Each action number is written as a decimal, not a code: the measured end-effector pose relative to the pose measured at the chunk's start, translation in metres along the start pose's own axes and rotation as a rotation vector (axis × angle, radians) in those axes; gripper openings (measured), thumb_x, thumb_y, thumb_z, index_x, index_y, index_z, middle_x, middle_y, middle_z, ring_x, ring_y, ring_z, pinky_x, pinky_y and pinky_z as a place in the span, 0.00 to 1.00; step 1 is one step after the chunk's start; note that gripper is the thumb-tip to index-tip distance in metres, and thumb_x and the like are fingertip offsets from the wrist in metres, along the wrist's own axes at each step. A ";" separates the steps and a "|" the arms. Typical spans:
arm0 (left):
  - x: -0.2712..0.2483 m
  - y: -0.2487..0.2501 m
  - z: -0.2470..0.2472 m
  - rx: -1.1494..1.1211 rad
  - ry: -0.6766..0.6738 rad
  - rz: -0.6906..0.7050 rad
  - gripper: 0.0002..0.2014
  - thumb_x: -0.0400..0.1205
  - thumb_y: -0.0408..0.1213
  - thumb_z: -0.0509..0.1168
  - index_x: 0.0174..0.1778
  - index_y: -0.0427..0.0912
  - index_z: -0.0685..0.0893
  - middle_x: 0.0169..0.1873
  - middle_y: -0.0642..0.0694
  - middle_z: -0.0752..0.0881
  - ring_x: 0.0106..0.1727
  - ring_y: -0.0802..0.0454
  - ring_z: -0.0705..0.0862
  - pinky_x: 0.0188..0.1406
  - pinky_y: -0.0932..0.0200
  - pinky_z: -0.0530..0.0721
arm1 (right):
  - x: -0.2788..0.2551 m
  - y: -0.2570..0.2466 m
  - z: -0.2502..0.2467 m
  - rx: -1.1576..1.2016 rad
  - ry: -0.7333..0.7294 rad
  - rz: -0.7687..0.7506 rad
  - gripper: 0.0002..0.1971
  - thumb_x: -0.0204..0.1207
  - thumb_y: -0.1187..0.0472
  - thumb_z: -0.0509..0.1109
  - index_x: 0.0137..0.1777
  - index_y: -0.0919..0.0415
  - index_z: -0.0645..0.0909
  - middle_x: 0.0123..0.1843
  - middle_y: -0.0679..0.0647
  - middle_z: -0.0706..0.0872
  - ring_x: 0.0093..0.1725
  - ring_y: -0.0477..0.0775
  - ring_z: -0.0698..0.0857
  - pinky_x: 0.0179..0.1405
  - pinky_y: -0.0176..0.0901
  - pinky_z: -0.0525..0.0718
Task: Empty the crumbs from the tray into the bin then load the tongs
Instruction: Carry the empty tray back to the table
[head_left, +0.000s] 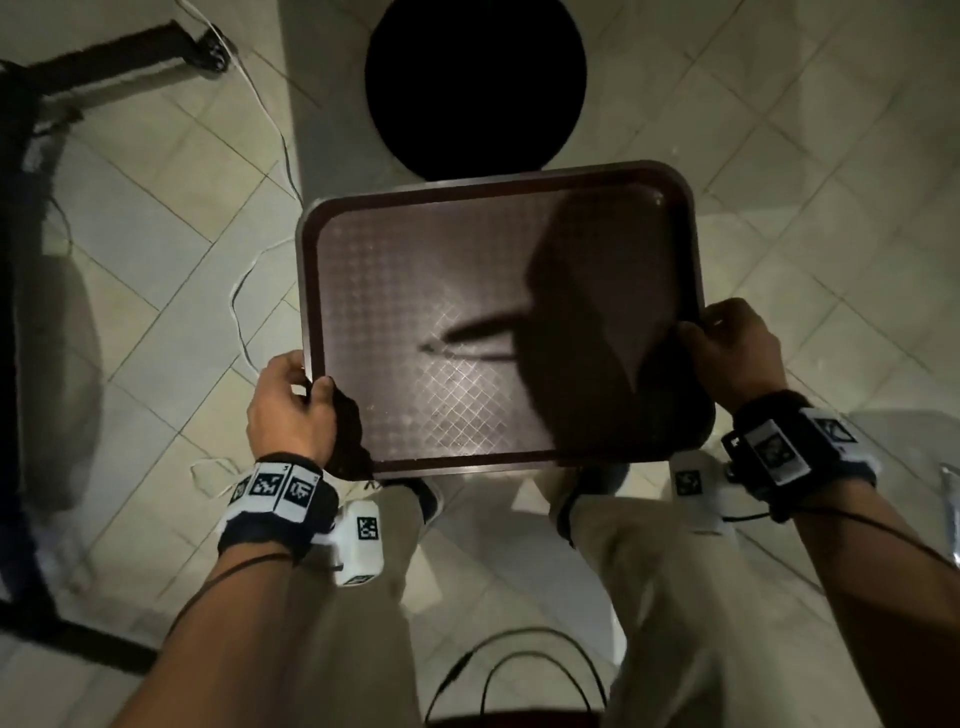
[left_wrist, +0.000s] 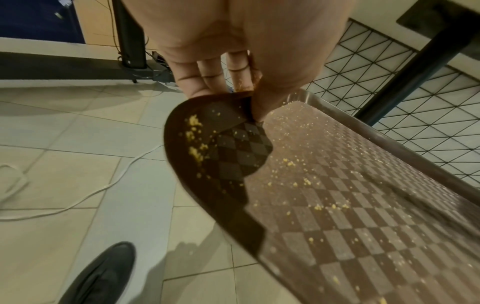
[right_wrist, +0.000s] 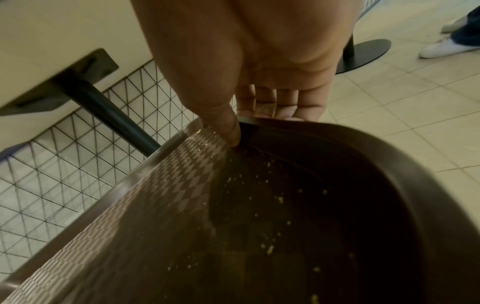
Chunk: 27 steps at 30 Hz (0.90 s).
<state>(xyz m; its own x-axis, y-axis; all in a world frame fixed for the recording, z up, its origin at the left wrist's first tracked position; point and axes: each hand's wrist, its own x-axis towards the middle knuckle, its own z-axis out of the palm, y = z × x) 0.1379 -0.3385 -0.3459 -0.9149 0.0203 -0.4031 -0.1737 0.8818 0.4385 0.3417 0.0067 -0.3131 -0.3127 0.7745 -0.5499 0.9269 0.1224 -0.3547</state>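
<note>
I hold a brown plastic tray (head_left: 498, 175) roughly level in front of me, just short of the bin's round black opening (head_left: 475, 83). My left hand (head_left: 306, 389) grips the near left corner, thumb on top and fingers underneath. On the right edge, my right hand (head_left: 696, 332) grips in the same way. Yellow crumbs (left_wrist: 193, 131) lie scattered over the tray's patterned floor (left_wrist: 363, 226), and more crumbs (right_wrist: 270, 248) show near my right thumb (right_wrist: 228, 127). A shadow falls across the tray. I see no tongs.
The bin's pale body (head_left: 322, 130) stands on a tiled floor. A black metal frame (head_left: 21, 312) is at the left, with a white cable (head_left: 244, 291) trailing beside it. A black table leg (right_wrist: 109, 115) and wire mesh (right_wrist: 64, 164) are close by. Another person's feet (right_wrist: 446, 47) stand at the far right.
</note>
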 end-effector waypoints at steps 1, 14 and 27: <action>-0.015 0.001 -0.014 -0.004 -0.010 -0.008 0.14 0.80 0.42 0.67 0.61 0.55 0.78 0.53 0.50 0.86 0.50 0.40 0.86 0.60 0.40 0.83 | -0.017 0.000 -0.013 0.004 -0.007 0.003 0.16 0.80 0.54 0.67 0.62 0.62 0.75 0.56 0.61 0.84 0.55 0.62 0.81 0.46 0.44 0.72; -0.169 0.073 -0.186 -0.047 0.015 0.055 0.14 0.80 0.39 0.69 0.61 0.52 0.81 0.49 0.45 0.88 0.40 0.43 0.85 0.51 0.45 0.86 | -0.189 0.000 -0.181 0.155 0.126 -0.101 0.12 0.79 0.54 0.68 0.55 0.62 0.76 0.47 0.53 0.80 0.46 0.55 0.76 0.45 0.45 0.70; -0.253 0.156 -0.224 -0.155 0.086 0.137 0.12 0.81 0.39 0.68 0.59 0.55 0.81 0.53 0.49 0.86 0.47 0.46 0.85 0.54 0.41 0.85 | -0.213 0.011 -0.306 0.247 0.182 -0.251 0.10 0.78 0.54 0.69 0.52 0.58 0.75 0.44 0.53 0.82 0.45 0.60 0.82 0.46 0.57 0.82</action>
<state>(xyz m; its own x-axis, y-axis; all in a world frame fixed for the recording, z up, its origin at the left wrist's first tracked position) 0.2611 -0.3117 0.0040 -0.9603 0.0893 -0.2644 -0.0932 0.7903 0.6056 0.4823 0.0331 0.0312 -0.4607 0.8397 -0.2875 0.7416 0.1862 -0.6445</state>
